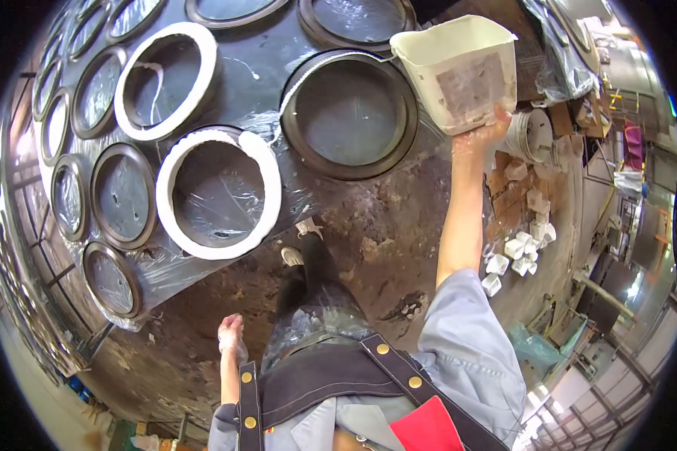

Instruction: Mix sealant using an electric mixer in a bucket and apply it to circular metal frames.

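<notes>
My right hand (pixel 480 135), in a thin clear glove, holds a white plastic tub (pixel 459 71) by its bottom corner, raised beside a dark round ring mould (pixel 350 113) on a plastic-covered black board (pixel 256 68). White plaster lines part of that ring's upper left rim. Two other rings, one at the upper left (pixel 167 81) and one in the middle (pixel 220 194), carry a full thick white band. My left hand (pixel 231 334), also gloved, hangs by my hip with the fingers curled and nothing in it.
Several more dark rings (pixel 120 197) fill the board's left side. A white bucket (pixel 530 135) and white plaster blocks (pixel 515 248) lie on the dirty floor at right. My dark apron and legs are below, and metal racks (pixel 34 301) run along the left.
</notes>
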Available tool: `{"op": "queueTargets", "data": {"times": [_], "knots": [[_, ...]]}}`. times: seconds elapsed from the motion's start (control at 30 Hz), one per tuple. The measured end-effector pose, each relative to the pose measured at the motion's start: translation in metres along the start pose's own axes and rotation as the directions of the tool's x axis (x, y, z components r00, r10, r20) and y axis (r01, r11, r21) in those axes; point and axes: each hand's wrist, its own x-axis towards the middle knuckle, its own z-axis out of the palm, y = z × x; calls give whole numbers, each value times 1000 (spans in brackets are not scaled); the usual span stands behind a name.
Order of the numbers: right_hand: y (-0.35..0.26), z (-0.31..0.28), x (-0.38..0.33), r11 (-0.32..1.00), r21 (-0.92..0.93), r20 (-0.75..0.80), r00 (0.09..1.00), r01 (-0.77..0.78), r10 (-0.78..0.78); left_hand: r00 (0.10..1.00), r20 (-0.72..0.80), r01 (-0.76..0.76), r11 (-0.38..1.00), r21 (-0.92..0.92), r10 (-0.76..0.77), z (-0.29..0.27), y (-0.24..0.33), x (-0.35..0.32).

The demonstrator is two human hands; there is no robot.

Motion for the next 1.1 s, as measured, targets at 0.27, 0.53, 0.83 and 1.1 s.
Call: {"op": "queueTargets", "data": {"times": [0.27,0.53,0.83,1.1], "knots": [[-45,-49,-45,984,-144,-89,989,105,-119,998,62,-36,990,138,28,14,17,7],[-60,-78,-109,996,-86,-60,998,17,-22,998,57,-36,990,139,28,14,6,9],[-8,-29,-147,976,-152,-108,985,-154,138,997,60,-49,991,123,42,-1,-25,9],[51,39,-116,980,-16,8,980,-199,200,1000,-17,8,1000,-26,-8,-11,-37,-10]]}}
